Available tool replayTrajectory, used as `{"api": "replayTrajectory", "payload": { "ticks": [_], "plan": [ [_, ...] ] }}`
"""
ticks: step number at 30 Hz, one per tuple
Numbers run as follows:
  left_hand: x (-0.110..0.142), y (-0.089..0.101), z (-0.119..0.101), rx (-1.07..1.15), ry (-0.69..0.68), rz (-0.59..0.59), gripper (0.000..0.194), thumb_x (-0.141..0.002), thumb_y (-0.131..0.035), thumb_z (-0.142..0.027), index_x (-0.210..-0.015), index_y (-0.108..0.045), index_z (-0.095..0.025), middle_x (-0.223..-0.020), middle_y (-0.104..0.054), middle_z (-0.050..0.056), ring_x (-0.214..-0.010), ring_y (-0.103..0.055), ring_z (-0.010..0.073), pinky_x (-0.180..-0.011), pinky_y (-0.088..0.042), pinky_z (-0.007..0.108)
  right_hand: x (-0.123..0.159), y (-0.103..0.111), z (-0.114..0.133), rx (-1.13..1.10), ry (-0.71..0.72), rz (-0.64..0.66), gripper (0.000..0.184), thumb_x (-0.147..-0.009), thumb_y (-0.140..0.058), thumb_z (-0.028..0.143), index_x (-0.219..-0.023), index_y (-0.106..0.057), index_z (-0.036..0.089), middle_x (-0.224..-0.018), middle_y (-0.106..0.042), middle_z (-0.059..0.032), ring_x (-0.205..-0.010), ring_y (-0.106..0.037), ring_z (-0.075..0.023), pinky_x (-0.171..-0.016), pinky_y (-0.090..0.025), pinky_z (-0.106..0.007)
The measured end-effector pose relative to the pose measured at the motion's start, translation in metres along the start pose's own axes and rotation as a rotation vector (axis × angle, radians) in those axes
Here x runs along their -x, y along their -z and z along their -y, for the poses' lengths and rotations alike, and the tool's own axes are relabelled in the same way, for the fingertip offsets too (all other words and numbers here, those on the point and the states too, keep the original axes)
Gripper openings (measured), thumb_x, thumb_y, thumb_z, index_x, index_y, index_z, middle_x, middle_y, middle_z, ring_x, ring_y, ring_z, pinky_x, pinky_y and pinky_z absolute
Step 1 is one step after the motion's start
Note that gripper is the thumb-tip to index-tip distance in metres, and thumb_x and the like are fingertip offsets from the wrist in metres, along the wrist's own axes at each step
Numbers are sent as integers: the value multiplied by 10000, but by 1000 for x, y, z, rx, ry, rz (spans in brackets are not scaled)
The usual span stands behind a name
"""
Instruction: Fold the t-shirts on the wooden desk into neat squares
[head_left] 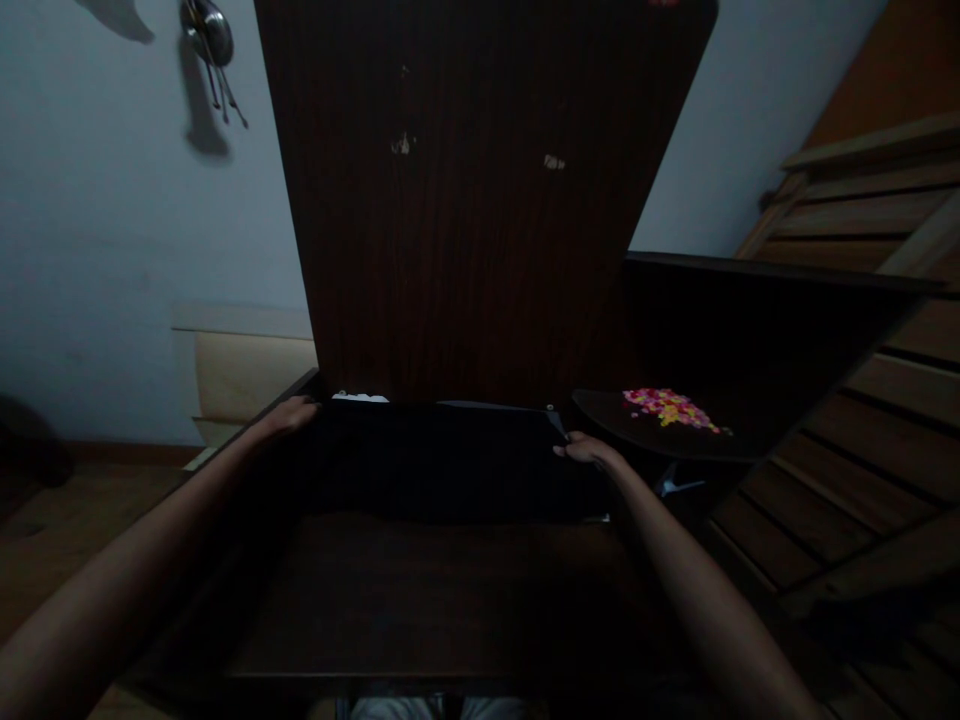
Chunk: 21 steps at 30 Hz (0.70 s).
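Between tabletop [397, 600] and upright board [472, 250], half-curled hands [295, 413] [585, 447] meet opposite edges of a black strip [442, 462], grip unclear.

The upright panel [472, 250] looks like chipped wood, the wall ornament [216, 38] glossy metal

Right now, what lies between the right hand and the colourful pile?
In the head view, bare dark shelf shows between the right hand and that pile.

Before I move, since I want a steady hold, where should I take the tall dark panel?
Probably take the tall dark panel by its upper side edges, coming from left and right together: it stands upright, its broad flat face shows no handle, and both edges look exposed up there.
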<state>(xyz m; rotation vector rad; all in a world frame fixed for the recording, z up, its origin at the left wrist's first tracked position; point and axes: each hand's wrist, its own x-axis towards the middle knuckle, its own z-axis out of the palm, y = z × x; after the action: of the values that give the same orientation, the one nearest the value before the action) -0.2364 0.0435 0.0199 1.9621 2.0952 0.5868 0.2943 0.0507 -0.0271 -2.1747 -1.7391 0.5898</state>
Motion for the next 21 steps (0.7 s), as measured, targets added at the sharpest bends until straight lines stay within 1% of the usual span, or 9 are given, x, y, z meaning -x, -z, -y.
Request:
{"api": "replayTrajectory", "payload": {
  "ticks": [3, 5, 8, 11, 13, 15, 17, 19, 21],
  "plan": [
    [-4, 14, -12, -36, -1, 18, 261, -795, -388, -258, -730, -613, -142, -717, -678, 51, -713, -642, 214, -605, -486, 264, 5, 6, -5, -13, -38, 83, 157, -806, -682, 260, -894, -687, 130, -856, -714, -69, -734, -649, -165, -596, -453, -221],
    [-7, 20, -19, -86, -14, 1, 246, -797, -409, -258, -741, -613, -133, -702, -666, 49, -733, -630, 219, -620, -470, 264, 8, 10, -5, -7, -32, 83, 138, -838, -640, 239, -909, -671, 125, -902, -710, -72, -753, -645, -153, -597, -438, -207],
    [-9, 19, -24, -164, -61, -57, 224, -786, -488, -266, -892, -625, -123, -818, -695, 54, -864, -624, 239, -728, -470, 271, 13, 10, -5, 44, -49, 47, 112, -847, -628, 236, -890, -657, 137, -939, -706, -74, -801, -649, -155, -601, -424, -198],
    [-4, 7, -25, -248, -84, -125, 279, -795, -516, -251, -1023, -612, -122, -990, -700, 115, -994, -611, 293, -835, -470, 342, 16, 5, -7, 84, -55, 6, 112, -833, -646, 261, -877, -645, 158, -951, -704, -68, -850, -657, -166, -622, -432, -198],
    [3, -4, -25, -319, -87, -179, 290, -821, -493, -258, -1039, -615, -110, -1075, -674, 182, -1068, -587, 348, -875, -462, 417, 18, 1, -10, 88, -38, -7, 139, -831, -648, 285, -905, -638, 168, -967, -704, -71, -870, -661, -176, -644, -445, -208],
    [14, -15, -27, -412, -115, -250, 331, -867, -455, -321, -1046, -622, -99, -1130, -642, 224, -1118, -553, 386, -889, -451, 468, 19, -3, -15, 83, -15, -19, 205, -827, -652, 309, -979, -626, 173, -1013, -703, -86, -899, -665, -193, -674, -462, -227],
    [30, -27, -30, -485, -158, -341, 417, -905, -410, -407, -1071, -626, -92, -1152, -623, 229, -1120, -537, 393, -884, -446, 479, 21, -7, -20, 82, -2, -32, 293, -830, -650, 334, -1071, -601, 175, -1077, -696, -108, -943, -668, -214, -715, -480, -251],
    [50, -39, -30, -502, -196, -427, 488, -923, -374, -460, -1120, -621, -88, -1171, -610, 214, -1104, -532, 379, -876, -444, 470, 25, -11, -27, 84, 14, -49, 362, -838, -642, 366, -1141, -570, 181, -1122, -687, -124, -988, -670, -236, -763, -492, -276],
    [73, -52, -26, -478, -204, -462, 523, -914, -381, -469, -1189, -600, -82, -1197, -596, 207, -1100, -527, 368, -863, -448, 461, 29, -14, -33, 76, 40, -63, 406, -848, -627, 404, -1183, -543, 190, -1131, -687, -130, -1013, -673, -251, -801, -498, -299]
  ]
}}
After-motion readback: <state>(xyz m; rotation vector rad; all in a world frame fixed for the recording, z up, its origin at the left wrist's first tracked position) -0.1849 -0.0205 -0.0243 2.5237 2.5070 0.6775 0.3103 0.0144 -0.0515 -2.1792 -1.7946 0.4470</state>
